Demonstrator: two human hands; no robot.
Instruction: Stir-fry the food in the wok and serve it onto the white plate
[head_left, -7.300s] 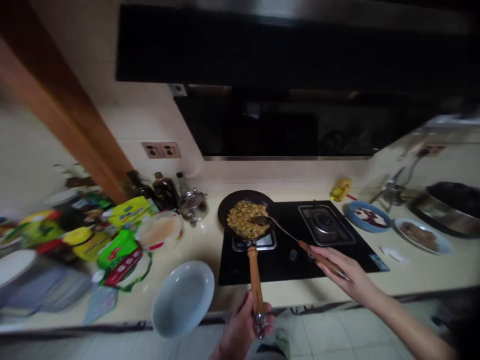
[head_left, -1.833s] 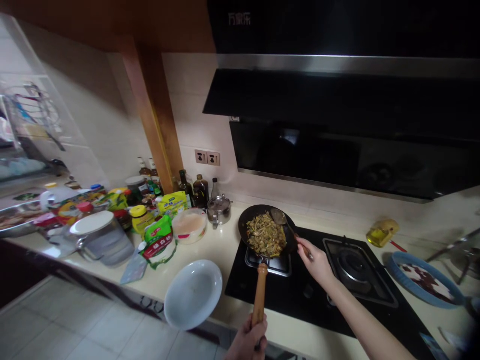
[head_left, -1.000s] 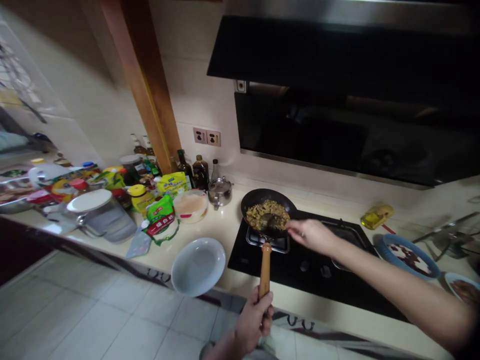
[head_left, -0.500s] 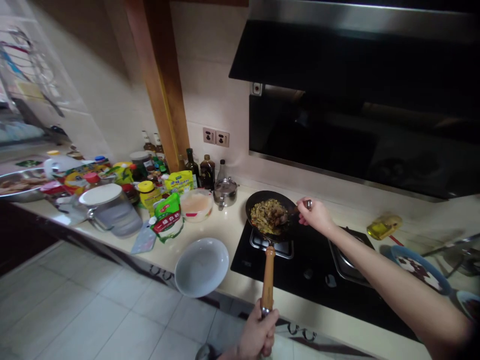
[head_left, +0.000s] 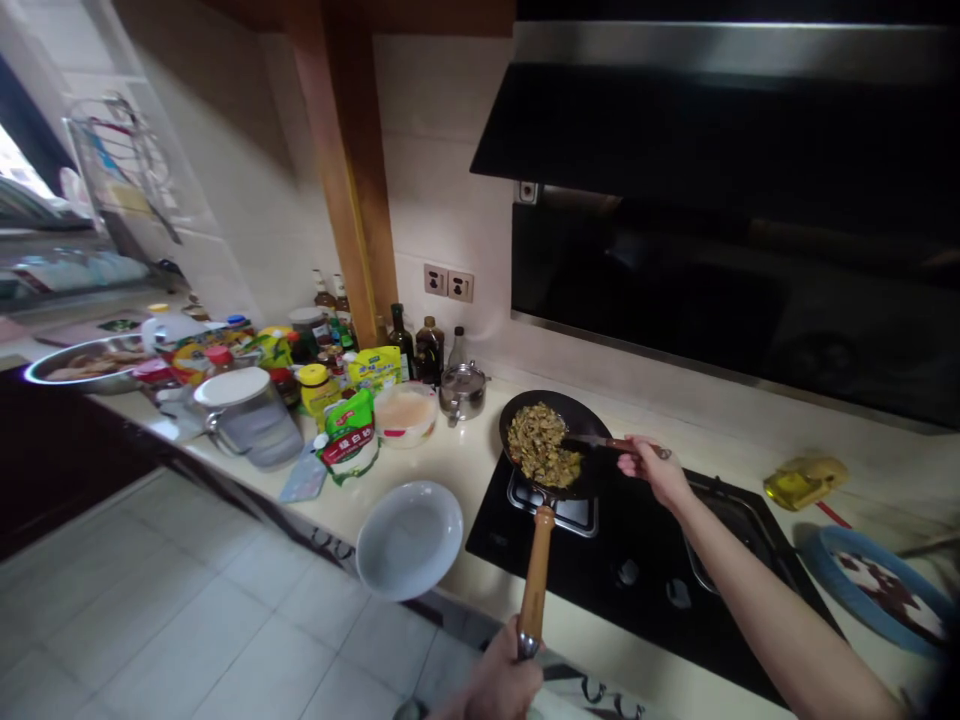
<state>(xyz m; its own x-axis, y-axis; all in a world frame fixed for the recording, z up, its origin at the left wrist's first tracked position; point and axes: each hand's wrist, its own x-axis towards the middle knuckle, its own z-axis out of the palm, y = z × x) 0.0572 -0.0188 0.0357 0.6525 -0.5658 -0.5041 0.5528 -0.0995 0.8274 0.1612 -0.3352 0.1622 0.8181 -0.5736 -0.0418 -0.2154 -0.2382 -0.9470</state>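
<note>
A black pan (head_left: 564, 420) with a tan wooden handle holds yellow-brown food (head_left: 541, 444). At seven o'clock, a white plate (head_left: 409, 539) lies on the cream worktop (head_left: 457, 470); the hob (head_left: 637, 560) is black.

Black frying pan (head_left: 553, 445) with long wooden handle sits on the left burner, holding chopped stir-fry; a wooden-handled spatula (head_left: 600, 442) rests inside it.

green bag (head_left: 351, 440), white characters, unreadable
</note>
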